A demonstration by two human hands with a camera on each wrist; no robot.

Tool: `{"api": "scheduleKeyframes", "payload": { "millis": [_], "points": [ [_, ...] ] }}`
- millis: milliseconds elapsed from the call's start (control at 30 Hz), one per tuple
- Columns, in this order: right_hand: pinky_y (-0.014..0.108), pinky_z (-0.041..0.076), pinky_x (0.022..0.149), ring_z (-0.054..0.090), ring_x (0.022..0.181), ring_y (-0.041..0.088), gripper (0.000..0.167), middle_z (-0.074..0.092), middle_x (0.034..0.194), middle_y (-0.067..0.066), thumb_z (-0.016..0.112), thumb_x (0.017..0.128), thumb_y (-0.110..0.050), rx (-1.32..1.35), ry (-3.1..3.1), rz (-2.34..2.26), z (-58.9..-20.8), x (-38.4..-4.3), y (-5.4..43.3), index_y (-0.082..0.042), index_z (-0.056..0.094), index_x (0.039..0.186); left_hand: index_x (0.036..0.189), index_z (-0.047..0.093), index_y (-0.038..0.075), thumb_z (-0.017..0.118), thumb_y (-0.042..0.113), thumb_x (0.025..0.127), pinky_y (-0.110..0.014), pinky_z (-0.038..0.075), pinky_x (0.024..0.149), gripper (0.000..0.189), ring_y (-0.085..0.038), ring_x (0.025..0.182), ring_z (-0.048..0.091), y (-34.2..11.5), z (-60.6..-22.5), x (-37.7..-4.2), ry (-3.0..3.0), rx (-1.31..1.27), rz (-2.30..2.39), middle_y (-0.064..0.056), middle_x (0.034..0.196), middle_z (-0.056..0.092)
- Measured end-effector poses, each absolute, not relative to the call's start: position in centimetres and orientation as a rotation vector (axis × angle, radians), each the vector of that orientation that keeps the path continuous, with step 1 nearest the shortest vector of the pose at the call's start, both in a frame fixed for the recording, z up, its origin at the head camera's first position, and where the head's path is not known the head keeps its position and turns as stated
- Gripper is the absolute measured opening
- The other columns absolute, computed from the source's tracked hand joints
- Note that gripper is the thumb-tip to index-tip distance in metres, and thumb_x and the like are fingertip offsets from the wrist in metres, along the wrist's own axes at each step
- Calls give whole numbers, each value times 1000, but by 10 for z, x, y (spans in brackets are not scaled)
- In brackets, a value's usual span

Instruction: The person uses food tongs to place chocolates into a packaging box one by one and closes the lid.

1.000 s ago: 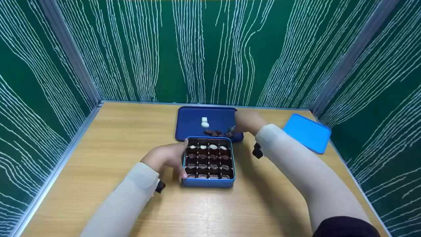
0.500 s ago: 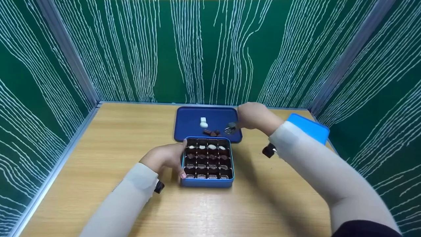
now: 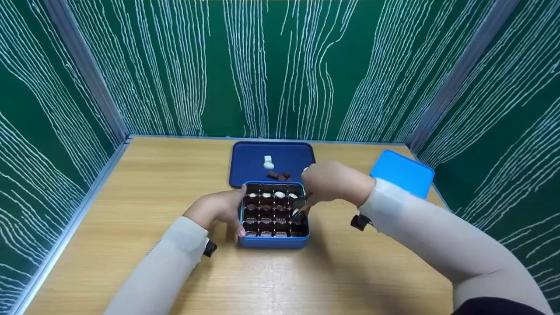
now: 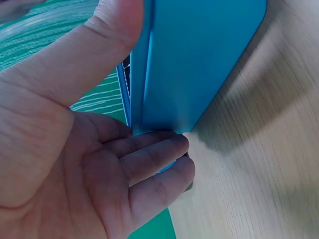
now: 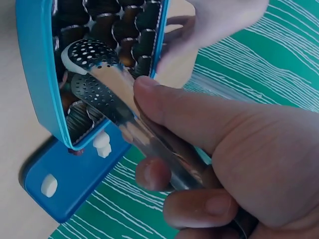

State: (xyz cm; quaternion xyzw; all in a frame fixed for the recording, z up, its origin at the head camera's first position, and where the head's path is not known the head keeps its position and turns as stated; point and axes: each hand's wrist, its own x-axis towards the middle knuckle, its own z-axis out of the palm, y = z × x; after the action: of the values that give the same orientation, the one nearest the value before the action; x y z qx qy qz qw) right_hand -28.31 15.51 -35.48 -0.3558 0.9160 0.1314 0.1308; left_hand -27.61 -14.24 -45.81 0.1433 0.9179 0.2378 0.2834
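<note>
My left hand point(image 3: 218, 208) braces the left side of a blue tin point(image 3: 273, 243), thumb at its front corner and fingers at the back corner. The tin has dark dividers, with dark and white chocolates in many compartments. With my right hand point(image 3: 331, 181) I grip metal serving tongs point(image 5: 164, 157). Their perforated ends point(image 5: 90, 54) reach into the tin's right side. Whether a chocolate lies between those ends I cannot tell. Behind the tin is a dark blue tray point(image 3: 245, 159) bearing white chocolates point(image 3: 268, 166) and brown chocolates point(image 3: 281, 177).
A bright blue lid point(image 3: 404, 174) lies at the right rear of the wooden table point(image 3: 144, 188). Green walls with white streaks point(image 3: 218, 65) enclose the table at the back and sides.
My right hand has brought the tongs from the right part of the tray forward and down into the tin. My left hand stays at the tin's left side.
</note>
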Motion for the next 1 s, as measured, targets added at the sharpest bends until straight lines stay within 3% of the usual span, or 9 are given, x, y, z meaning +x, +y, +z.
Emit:
{"api": "scheduleKeyframes", "payload": {
  "millis": [167,433,700,933,1000],
  "points": [
    [29,33,52,41,61,12,62,45,63,-8,84,98,-64,-1070,2643,480,-365,-282,147,-20,56,63,182,-4,8,108,27,71,-56,20,146,159,-40,176,22,-142,-460,-276,2462,388,638,-19,190,12],
    [33,49,55,47,60,13,41,54,64,-6,94,94,-40,-1066,2636,590,-381,-280,129,-15,67,76,182,-7,9,108,26,73,-55,19,146,159,-39,176,21,-144,-461,-276,2448,385,672,-19,190,10],
    [33,45,58,45,60,13,41,51,63,-7,91,96,-38,-1007,2609,626,-378,-280,120,-16,64,76,182,-6,12,108,24,74,-58,27,144,158,-39,168,41,-143,-459,-276,2447,367,669,-20,190,13],
    [29,35,54,39,60,10,67,39,63,-10,87,91,-71,-893,2563,389,-344,-296,137,-23,47,65,182,-9,11,108,26,72,-56,23,145,161,-40,174,27,-143,-457,-274,2441,367,658,-21,190,14],
    [28,35,55,38,59,9,68,39,62,-11,83,91,-76,-833,2580,309,-336,-306,145,-23,50,64,182,-9,11,108,26,72,-56,23,145,160,-40,175,26,-143,-457,-274,2442,369,659,-21,189,15]
  ]
}}
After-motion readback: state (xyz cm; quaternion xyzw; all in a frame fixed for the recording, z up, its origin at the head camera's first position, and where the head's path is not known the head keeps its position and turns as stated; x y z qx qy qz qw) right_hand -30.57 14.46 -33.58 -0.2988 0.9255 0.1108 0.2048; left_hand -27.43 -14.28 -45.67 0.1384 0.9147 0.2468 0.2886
